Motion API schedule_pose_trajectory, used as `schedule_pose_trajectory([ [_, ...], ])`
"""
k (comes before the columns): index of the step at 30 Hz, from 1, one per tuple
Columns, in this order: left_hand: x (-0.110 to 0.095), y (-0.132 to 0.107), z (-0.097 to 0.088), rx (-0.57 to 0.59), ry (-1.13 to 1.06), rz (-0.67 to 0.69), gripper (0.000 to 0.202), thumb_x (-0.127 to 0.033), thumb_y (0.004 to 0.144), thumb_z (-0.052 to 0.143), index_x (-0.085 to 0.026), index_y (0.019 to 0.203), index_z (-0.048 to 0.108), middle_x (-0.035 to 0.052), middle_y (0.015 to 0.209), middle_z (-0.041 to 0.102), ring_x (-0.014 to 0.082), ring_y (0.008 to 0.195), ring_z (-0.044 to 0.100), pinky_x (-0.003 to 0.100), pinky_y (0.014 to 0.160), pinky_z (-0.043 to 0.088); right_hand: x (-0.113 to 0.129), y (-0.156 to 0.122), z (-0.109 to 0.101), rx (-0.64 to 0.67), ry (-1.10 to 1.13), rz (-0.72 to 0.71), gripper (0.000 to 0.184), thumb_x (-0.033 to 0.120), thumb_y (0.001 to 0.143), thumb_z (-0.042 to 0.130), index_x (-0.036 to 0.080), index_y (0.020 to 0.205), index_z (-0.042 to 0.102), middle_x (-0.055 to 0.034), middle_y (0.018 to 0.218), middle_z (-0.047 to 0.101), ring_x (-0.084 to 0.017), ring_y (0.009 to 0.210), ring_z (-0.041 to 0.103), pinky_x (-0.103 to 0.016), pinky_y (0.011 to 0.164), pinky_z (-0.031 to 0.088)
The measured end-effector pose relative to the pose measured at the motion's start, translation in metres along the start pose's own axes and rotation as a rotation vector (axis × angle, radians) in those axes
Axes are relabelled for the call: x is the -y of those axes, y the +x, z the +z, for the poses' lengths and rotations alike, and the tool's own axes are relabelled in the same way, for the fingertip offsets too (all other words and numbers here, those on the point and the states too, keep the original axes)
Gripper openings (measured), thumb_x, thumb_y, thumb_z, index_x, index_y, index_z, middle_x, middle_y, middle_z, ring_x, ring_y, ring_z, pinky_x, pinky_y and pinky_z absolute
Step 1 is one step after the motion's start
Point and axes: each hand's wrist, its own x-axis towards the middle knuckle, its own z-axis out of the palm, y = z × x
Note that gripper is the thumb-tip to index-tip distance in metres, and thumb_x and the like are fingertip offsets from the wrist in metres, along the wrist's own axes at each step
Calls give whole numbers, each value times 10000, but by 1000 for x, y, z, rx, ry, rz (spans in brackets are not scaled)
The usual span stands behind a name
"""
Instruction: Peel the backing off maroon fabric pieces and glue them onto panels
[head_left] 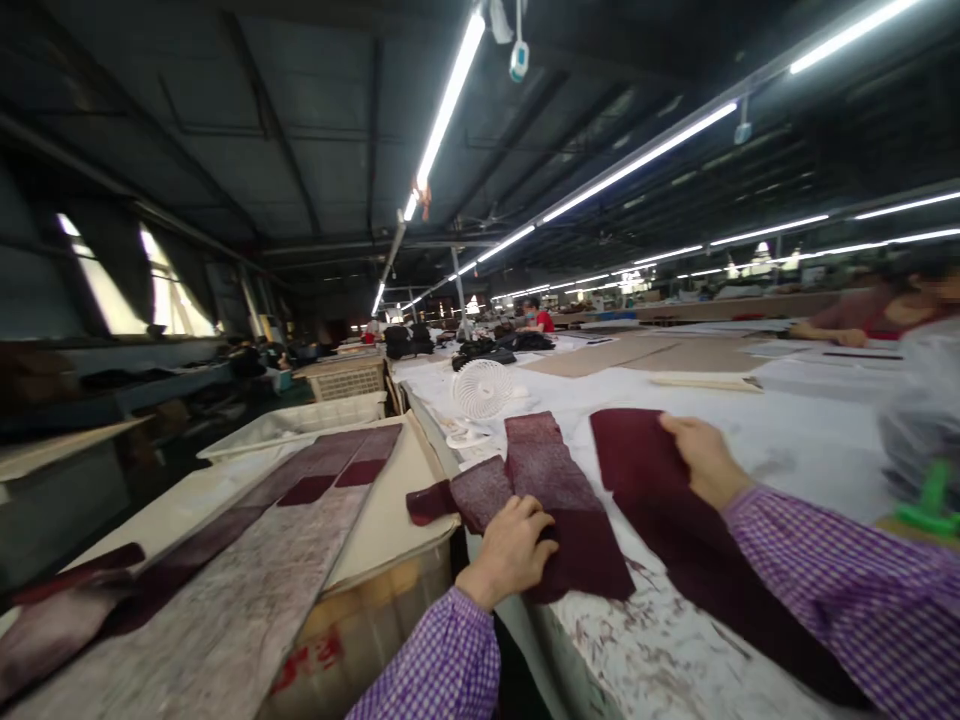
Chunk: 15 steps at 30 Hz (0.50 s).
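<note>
The right hand (pixel 705 460) pinches a long maroon piece (pixel 636 462) by its edge; the left hand (pixel 511 550) lies on smaller maroon pieces (pixel 581 535) (fingers curled, though whether they grip I cannot tell). Both lots are over the white-covered table (pixel 810 440), near a white fan (pixel 482 388).

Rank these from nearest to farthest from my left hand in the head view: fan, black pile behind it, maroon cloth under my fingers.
1. Maroon cloth: right under the left hand.
2. Fan: ahead.
3. Black pile: beyond the fan.
</note>
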Motion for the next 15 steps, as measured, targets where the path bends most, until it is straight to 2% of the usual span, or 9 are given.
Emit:
schedule_pose_trajectory([
  [1,1,2,-1,10,7,-4,223,-218,809,578,-169,1015,646,71,1001,597,213,933,537,348,885,447,4,8,-10,-75,32,-4,301,432,856,312,225,699,463,-40,565,504,-166,510,486,-304,459,405],
  [3,1,6,-3,30,-12,-14,211,-233,795,592,-161,982,657,85,998,602,233,945,535,368,893,441,13,17,-25,-249,121,-34,248,451,834,381,242,720,452,-34,604,501,-156,528,465,-290,457,391],
  [5,-2,10,-9,11,-129,-65,205,-292,806,575,-153,931,660,103,986,607,256,977,529,404,921,418,26,13,-31,-225,114,-114,238,458,793,490,228,737,498,-29,639,516,-141,528,456,-272,449,368],
  [6,-5,11,-13,-13,-261,-125,252,-353,825,545,-146,923,652,114,977,609,263,984,531,421,923,414,33,6,-30,-149,48,-176,257,467,787,513,213,746,525,-30,649,531,-140,533,466,-270,453,368],
  [8,-15,10,-22,-42,-719,-294,477,-536,858,412,-122,1000,600,143,972,608,271,950,561,454,872,442,46,-18,-22,100,-180,-323,317,500,814,495,192,764,556,-38,660,577,-164,574,520,-287,505,413],
  [10,-25,2,-30,45,-1335,-422,739,-714,812,262,-89,1133,491,179,1008,589,282,893,596,480,772,484,56,-50,-7,384,-319,-537,315,466,866,439,194,796,584,-38,729,630,-177,668,577,-302,632,464],
  [12,-35,-10,-33,184,-1785,-459,866,-799,734,279,-83,1204,406,199,1069,556,297,883,606,496,708,495,59,-87,9,661,-420,-691,262,351,905,405,210,835,615,-28,789,668,-161,693,614,-270,640,478],
  [13,-39,-17,-32,208,-1884,-480,862,-788,708,376,-94,1219,395,193,1094,543,295,892,604,481,704,495,59,-104,15,756,-459,-795,261,284,906,397,214,784,617,-19,752,668,-149,650,617,-252,596,472],
  [15,-45,-32,-24,136,-1834,-599,755,-596,661,638,-118,1209,433,150,1084,551,262,890,595,407,715,487,58,-135,24,923,-549,-969,216,194,850,455,229,706,612,-7,736,677,-160,630,629,-249,538,464],
])
